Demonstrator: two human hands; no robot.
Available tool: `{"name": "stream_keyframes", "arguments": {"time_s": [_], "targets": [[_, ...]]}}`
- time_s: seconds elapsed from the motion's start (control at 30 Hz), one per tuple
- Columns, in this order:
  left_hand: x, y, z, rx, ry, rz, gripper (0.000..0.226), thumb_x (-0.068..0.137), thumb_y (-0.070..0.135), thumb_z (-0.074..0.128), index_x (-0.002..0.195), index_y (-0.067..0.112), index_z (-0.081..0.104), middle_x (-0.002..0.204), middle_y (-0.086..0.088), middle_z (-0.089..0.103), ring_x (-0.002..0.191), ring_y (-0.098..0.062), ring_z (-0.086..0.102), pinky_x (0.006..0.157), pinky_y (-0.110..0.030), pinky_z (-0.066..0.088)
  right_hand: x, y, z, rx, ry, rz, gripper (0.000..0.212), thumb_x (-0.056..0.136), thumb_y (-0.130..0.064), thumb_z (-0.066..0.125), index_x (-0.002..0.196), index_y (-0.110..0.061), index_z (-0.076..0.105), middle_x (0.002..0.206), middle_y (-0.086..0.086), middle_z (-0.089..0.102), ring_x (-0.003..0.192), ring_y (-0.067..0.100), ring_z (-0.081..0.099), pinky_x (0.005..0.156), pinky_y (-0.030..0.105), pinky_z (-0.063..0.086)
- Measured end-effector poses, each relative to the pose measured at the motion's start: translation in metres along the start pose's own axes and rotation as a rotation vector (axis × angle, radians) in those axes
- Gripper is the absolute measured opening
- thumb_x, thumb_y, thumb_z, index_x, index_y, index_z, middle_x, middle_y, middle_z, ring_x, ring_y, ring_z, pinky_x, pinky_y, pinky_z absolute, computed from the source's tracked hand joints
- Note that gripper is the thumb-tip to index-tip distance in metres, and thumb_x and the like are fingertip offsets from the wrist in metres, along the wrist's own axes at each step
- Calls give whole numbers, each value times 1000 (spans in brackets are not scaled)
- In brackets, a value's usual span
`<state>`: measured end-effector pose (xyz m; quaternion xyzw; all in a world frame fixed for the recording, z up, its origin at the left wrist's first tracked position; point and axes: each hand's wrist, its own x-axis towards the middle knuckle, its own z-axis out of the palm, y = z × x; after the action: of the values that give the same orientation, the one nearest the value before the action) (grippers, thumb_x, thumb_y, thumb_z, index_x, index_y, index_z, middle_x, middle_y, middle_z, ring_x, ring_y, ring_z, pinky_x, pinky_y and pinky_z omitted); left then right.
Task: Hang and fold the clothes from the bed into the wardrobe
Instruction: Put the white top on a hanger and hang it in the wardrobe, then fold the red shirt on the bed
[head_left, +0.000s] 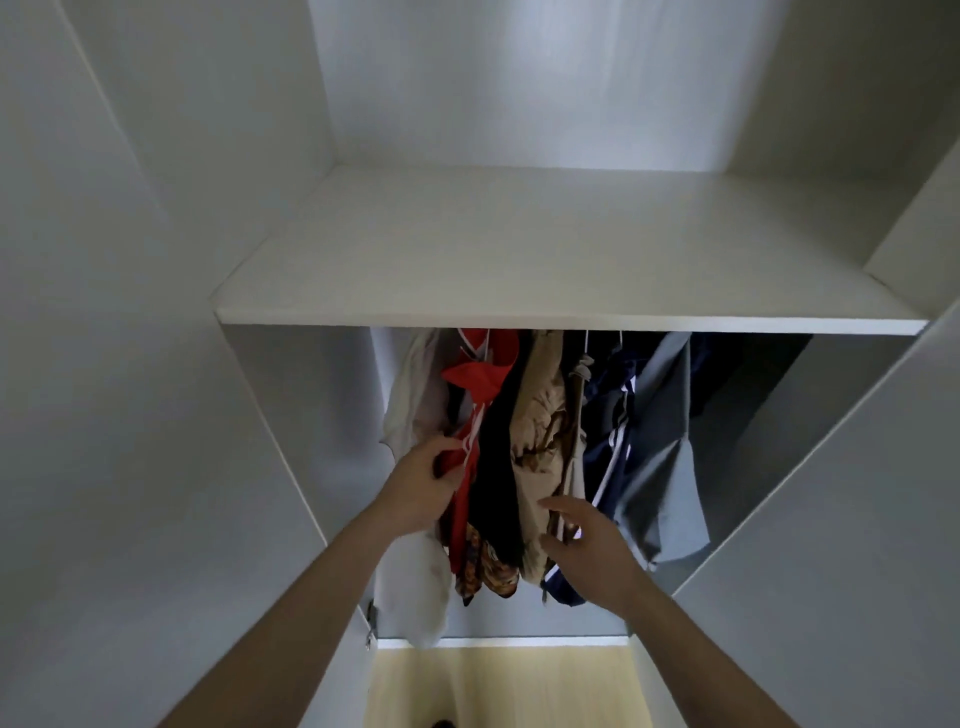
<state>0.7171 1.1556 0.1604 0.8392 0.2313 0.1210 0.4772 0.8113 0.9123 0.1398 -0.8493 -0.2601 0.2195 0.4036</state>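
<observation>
Currently, head view: inside of wardrobe (156, 312), seen from below the shelf (545, 270); row of hanging clothes under that shelf, rail itself hidden; from left to right, white garment (415, 400), red garment (480, 376) with white stripes, black garment (498, 467), beige garment (540, 431), navy garment (610, 421) with white stripes, grey garment (660, 457); patterned orange fabric (491, 569) dangling low beneath the black one.

Left hand (421, 486): clenched on the red garment, thumb and fingers pinching its striped edge just beside the white garment. Right hand (584, 540): released, fingers spread and relaxed, held near the lower part of the beige garment; contact with fabric not determinable. No hanger or loose garment carried in either hand; bed not in view.

Step in hand, by judgement: arranging or spacing items already hung, not fetching a new one; hanging stage appears well advanced, folded items not visible, shelf bare.

Next move, by judgement: slide the pinched red garment sideways along the rail to open a gap or straighten its fall; steady neighbouring garments with the free hand; avoid dragging on the fabric edge, since a hard pull could slip the garment off its hanger; keep hanger hooks untangled.
</observation>
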Motion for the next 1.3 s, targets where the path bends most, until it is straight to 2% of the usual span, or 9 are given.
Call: {"name": "stream_keyframes", "arguments": {"time_s": [0.1, 0.2, 0.43, 0.57, 0.73, 0.87, 1.0, 1.07, 1.3], "targets": [[-45, 4, 11, 41, -50, 10, 27, 98, 22, 66, 117, 41, 63, 127, 22, 54, 106, 17, 54, 92, -1, 38, -37, 8, -16, 107, 69, 29, 35, 94, -13, 71, 127, -25, 63, 102, 0, 63, 68, 4, 66, 57, 11, 48], [-86, 12, 24, 110, -103, 6, 31, 100, 27, 65, 129, 35, 62, 140, 20, 49, 123, 1, 49, 99, -6, 33, -74, 19, -30, 144, 147, 62, 35, 94, -19, 73, 124, -34, 62, 108, 11, 67, 94, 29, 68, 77, 28, 59], [-105, 48, 67, 320, -443, 237, 31, 99, 29, 66, 125, 41, 55, 129, 45, 39, 114, 15, 48, 94, -4, 41, -164, 53, -50, 169, 302, 149, 43, 93, -33, 72, 122, -59, 53, 124, -32, 56, 117, 0, 56, 91, 10, 42], [-91, 78, 115, 373, -583, 414, 36, 97, 31, 66, 131, 31, 55, 139, 23, 46, 126, 1, 48, 105, -18, 40, -217, 66, -52, 203, 495, 296, 43, 92, -39, 71, 130, -54, 55, 125, -39, 52, 120, -8, 52, 99, 20, 45], [-109, 111, 177, 403, -795, 693, 41, 99, 35, 64, 138, 29, 54, 144, 20, 45, 131, 3, 41, 103, -7, 26, -302, 75, -37, 247, 697, 502, 42, 93, -39, 69, 129, -57, 54, 128, -34, 53, 117, -2, 55, 95, 18, 48], [-160, 111, 205, 369, -969, 769, 40, 99, 38, 62, 138, 32, 53, 150, 19, 43, 138, -2, 41, 111, -22, 34, -377, 66, -13, 267, 832, 635, 43, 94, -35, 68, 127, -58, 53, 125, -38, 51, 116, -6, 53, 84, 3, 43], [-215, 108, 225, 415, -1129, 870, 40, 99, 43, 60, 138, 40, 51, 152, 25, 38, 139, 1, 39, 104, -12, 29, -457, 56, 15, 308, 996, 751, 42, 94, -33, 67, 131, -49, 56, 133, -26, 53, 123, -3, 52, 98, 19, 46], [-249, 117, 234, 417, -1203, 927, 39, 99, 43, 60, 137, 42, 51, 149, 28, 39, 138, 2, 39, 100, -7, 28, -501, 46, 27, 324, 1092, 804, 41, 94, -32, 68, 130, -49, 57, 130, -28, 53, 121, -8, 50, 94, 11, 43], [-436, 184, 274, 258, -1362, 1217, 37, 96, 37, 67, 132, 32, 59, 145, 17, 50, 129, -6, 51, 111, -22, 35, -665, 12, 87, 388, 1414, 966, 41, 95, -30, 71, 127, -51, 57, 116, -33, 50, 116, -3, 53, 76, 0, 39]]}}
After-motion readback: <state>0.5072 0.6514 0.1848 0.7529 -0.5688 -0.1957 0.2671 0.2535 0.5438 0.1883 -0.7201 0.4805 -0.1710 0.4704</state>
